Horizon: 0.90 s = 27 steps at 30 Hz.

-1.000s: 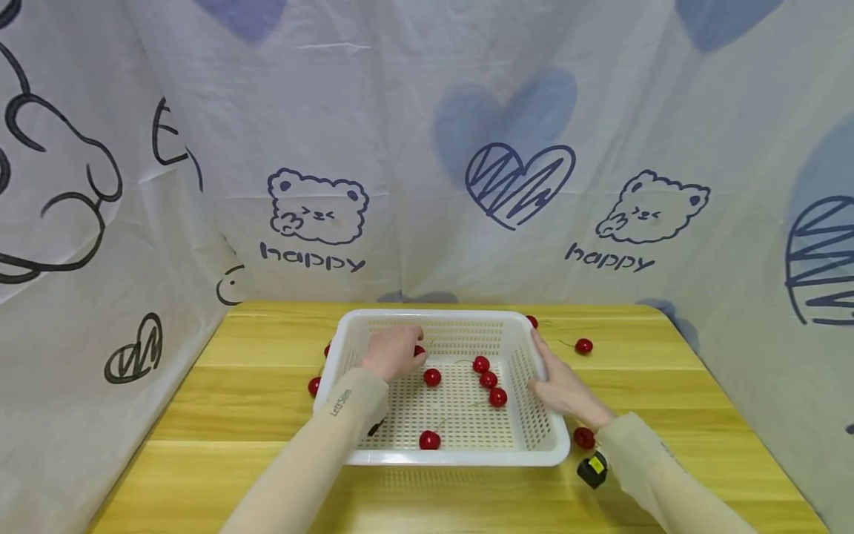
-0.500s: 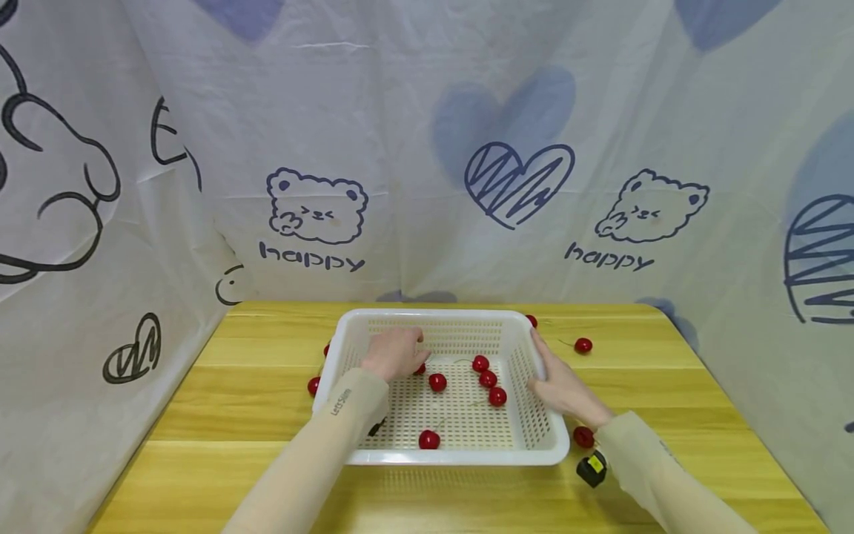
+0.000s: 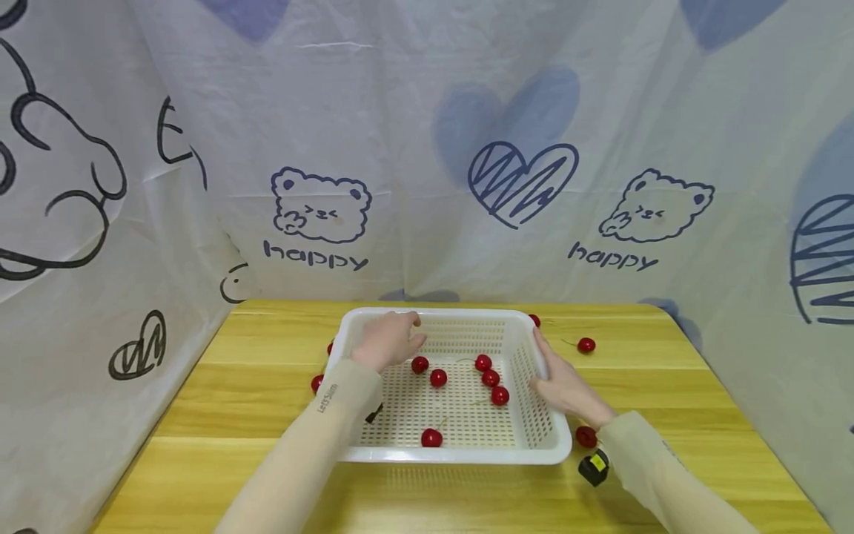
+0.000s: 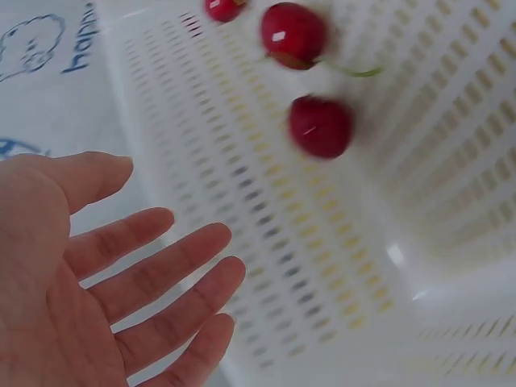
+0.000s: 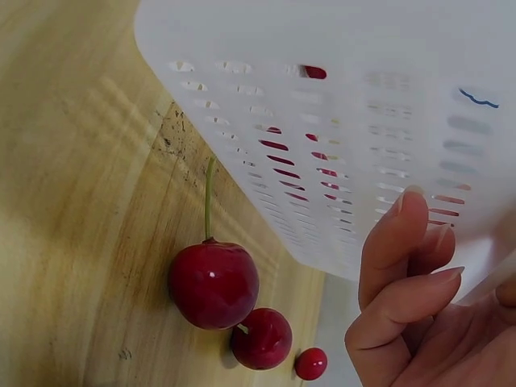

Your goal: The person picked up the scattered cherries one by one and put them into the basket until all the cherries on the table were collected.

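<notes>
- Head view: A person is working over a white basket (image 3: 460,455) that is standing on a wooden table (image 3: 654,386), while a printed cloth (image 3: 414,111) is hanging behind.
- Head view: Six cherries (image 3: 438,378) are showing inside the basket, three bunching toward its right wall, two lying near the left hand (image 3: 385,343) and one sitting by the front wall. Other cherries are lying on the table to both sides.
- Head view: The left hand is hovering inside the basket, toward its back left corner. The right hand (image 3: 563,382) is gripping the right wall at the rim, its thumb apparently lapping inward.
- Left wrist view: The left hand is holding nothing; its fingers are spreading apart, the thumb standing well off from them, and the nearest cherries are lying out of reach of the fingertips.
- Right wrist view: The right fingers are bending against the outside of the slotted wall; how hard they are pressing, one cannot tell. Three cherries are resting on the table just outside, and red is showing through the slots.
- The step in hand appears to be one of handling cherries with the left while the right is bracing the basket.
- The next move would likely be calling for thumb and fingertips closing gently on one cherry, with the basket staying steady.
</notes>
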Tool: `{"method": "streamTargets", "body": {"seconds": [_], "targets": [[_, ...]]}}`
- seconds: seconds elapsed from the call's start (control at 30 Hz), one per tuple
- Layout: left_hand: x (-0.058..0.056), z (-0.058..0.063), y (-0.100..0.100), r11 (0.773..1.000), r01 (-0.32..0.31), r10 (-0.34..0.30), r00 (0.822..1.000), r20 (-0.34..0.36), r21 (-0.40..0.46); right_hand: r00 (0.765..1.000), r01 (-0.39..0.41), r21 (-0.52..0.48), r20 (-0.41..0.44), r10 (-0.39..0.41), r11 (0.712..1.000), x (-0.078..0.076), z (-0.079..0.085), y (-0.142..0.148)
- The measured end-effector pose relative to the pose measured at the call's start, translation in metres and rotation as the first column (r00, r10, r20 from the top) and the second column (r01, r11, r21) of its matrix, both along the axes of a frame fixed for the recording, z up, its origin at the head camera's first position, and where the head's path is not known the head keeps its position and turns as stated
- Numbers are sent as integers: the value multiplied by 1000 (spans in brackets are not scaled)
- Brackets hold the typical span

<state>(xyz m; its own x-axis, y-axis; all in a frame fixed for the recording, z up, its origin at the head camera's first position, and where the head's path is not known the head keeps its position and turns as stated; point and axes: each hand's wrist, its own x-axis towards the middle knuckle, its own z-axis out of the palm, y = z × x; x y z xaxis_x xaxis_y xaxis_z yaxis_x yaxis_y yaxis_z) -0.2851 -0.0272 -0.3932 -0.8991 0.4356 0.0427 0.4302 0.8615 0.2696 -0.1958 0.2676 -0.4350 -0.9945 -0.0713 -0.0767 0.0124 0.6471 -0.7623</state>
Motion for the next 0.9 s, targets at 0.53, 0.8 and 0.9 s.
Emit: {"method": "streamTargets", "body": {"seconds": [0.53,0.8,0.9], "targets": [[5,39,-73,992,-46,58,993,-103,117,1000,-21,8,10,21,1000,-2,3,8],[8,24,-108,980,-61,87,987,-133,188,999,-45,23,-8,45,999,-4,2,18],[10,16,-118,981,-55,80,988,-129,186,998,-53,43,-31,55,998,-3,2,22]]}}
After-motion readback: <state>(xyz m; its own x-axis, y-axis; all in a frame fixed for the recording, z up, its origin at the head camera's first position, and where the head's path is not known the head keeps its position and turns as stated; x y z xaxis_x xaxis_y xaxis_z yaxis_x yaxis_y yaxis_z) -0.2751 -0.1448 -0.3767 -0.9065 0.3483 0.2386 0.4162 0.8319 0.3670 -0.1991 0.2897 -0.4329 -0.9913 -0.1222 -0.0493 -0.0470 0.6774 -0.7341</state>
